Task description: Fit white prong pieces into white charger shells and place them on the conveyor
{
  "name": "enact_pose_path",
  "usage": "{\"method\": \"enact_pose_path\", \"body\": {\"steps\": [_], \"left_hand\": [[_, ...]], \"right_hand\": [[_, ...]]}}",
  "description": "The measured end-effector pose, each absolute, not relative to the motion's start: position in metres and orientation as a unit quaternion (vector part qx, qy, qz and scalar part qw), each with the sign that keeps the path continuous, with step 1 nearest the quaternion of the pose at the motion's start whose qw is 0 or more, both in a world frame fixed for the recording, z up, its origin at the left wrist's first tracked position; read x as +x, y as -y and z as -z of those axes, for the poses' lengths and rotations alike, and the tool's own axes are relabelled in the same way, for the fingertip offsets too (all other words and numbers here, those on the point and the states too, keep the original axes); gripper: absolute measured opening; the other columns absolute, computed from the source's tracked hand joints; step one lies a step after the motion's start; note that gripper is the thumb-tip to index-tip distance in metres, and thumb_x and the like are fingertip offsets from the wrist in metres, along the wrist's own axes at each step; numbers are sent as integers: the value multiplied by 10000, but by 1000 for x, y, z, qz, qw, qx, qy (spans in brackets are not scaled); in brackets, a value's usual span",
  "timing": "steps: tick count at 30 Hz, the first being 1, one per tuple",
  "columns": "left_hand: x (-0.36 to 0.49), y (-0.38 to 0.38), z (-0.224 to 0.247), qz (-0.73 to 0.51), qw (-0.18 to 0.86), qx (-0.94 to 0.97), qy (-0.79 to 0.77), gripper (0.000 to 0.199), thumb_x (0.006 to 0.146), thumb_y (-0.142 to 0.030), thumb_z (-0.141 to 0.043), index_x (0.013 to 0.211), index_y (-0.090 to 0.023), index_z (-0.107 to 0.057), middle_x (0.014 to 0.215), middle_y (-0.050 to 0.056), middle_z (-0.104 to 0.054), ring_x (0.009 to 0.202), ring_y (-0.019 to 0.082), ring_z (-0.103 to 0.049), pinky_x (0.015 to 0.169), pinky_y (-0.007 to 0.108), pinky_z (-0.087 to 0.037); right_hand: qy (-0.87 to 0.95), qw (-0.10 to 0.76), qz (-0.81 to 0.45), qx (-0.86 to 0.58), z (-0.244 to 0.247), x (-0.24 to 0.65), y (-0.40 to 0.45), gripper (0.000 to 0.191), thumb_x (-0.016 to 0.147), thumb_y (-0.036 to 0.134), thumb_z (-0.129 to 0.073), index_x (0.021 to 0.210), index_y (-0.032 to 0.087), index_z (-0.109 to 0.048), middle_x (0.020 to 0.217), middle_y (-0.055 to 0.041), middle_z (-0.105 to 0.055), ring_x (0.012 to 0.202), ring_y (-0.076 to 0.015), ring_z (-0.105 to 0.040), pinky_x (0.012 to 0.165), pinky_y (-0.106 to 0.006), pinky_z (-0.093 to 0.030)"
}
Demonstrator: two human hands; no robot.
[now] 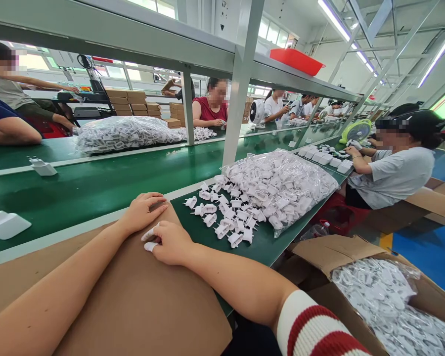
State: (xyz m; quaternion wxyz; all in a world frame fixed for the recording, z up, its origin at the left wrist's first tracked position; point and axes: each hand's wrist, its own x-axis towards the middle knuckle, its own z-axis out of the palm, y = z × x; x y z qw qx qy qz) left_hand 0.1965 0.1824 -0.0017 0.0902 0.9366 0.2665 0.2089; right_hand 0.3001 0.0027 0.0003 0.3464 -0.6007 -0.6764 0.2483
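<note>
a green tabletop (193,230) lies just beyond the hands, and past a pale rail a green belt (163,170) runs across a bright workshop. a grey shelf (141,37) spans overhead, ahead of the hands; blue floor (415,257) shows far to their right.

two bare hands rest on one piece of brown cardboard (144,296) directly beneath them. the left hand (144,210) lies flat, fingers nearly together; the right hand (172,242) is narrow, fingers bent, with two white finger covers (150,246) visible. whether it grips the cardboard, i cannot tell.

two chargers (43,167) sit on the belt, left of the hands. one clear bag (282,185) of white plug parts is right of them, beside loose plug parts (228,215) too many to count. one open carton (330,249) stands farther right, one red tray (296,60) above.

the cardboard's near end is cut off, as is the nearer charger; plastic blurs the bagged parts.
</note>
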Motion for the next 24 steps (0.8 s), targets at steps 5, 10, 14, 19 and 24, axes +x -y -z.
{"method": "enact_pose_path", "body": {"steps": [5, 10, 14, 19, 24], "left_hand": [[197, -182, 1, -207, 93, 937, -267, 506, 919, -600, -458, 1128, -238, -744, 1276, 59, -671, 1204, 298, -573, 1108, 458, -428], [197, -181, 0, -206, 98, 936, -269, 508, 917, -607, -464, 1125, -240, -746, 1282, 62, -670, 1205, 298, -570, 1117, 460, -422], [196, -181, 1, -209, 95, 935, -270, 502, 920, -604, -465, 1126, -243, -747, 1284, 61, -669, 1202, 297, -573, 1117, 456, -422], [196, -182, 1, -206, 94, 937, -267, 510, 925, -609, -461, 1133, -240, -746, 1288, 60, -663, 1208, 304, -570, 1116, 467, -423], [195, -183, 2, -205, 93, 937, -268, 499, 934, -605, -459, 1140, -249, -741, 1295, 54, -658, 1215, 293, -566, 1120, 452, -415]], "right_hand": [[675, 343, -251, -603, -1, 300, -3, 241, 883, 294, -646, 1104, 242, -728, 1022, -8, -644, 849, -135, -646, 800, -260, -520], [675, 341, -252, -603, -2, 301, -2, 222, 888, 297, -654, 1094, 256, -724, 1019, -5, -641, 849, -137, -642, 801, -262, -518], [673, 346, -255, -603, -2, 301, -2, 207, 888, 278, -658, 1082, 254, -724, 1010, -3, -641, 836, -134, -633, 793, -263, -516], [675, 352, -257, -595, -2, 301, -3, 200, 884, 272, -653, 1068, 237, -724, 995, -11, -627, 833, -138, -629, 791, -266, -520], [673, 350, -260, -597, -3, 301, -2, 190, 883, 274, -651, 1055, 232, -720, 995, -12, -628, 830, -138, -632, 782, -262, -521]]}}
